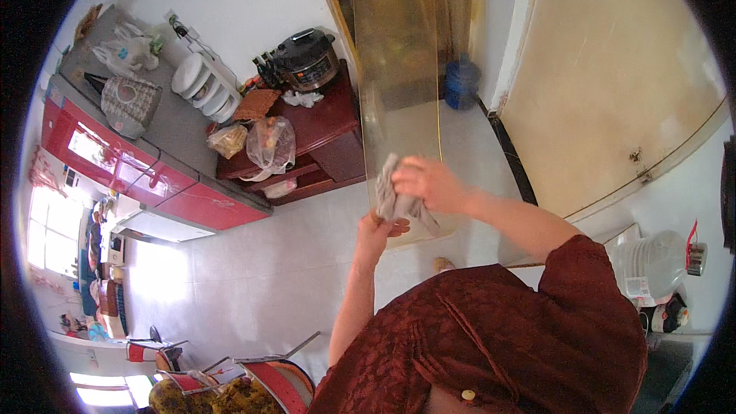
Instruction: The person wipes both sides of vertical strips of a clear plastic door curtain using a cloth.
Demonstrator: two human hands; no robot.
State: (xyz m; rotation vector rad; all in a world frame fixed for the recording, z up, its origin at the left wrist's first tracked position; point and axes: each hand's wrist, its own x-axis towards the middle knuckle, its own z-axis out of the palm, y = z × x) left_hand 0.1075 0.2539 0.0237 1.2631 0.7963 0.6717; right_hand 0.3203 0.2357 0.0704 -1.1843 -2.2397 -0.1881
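In front of me hangs a long, translucent, yellowish plastic curtain strip (399, 103), reaching down from a doorway. My right hand (428, 184), slightly blurred, grips a crumpled grey cloth (388, 190) against the strip. Just below and to the left, my left hand (376, 236) pinches the left edge of the strip near its lower end. The fingers of this hand lie close under the cloth, which partly covers them.
A dark red cabinet (322, 121) bears a pressure cooker (307, 60) and plastic bags. Left of it stands a grey-topped red refrigerator (190, 178). A blue water jug (462, 83) is on the floor by the doorway. Folding chairs (282, 385) are at lower left, a clear bottle (655, 261) at right.
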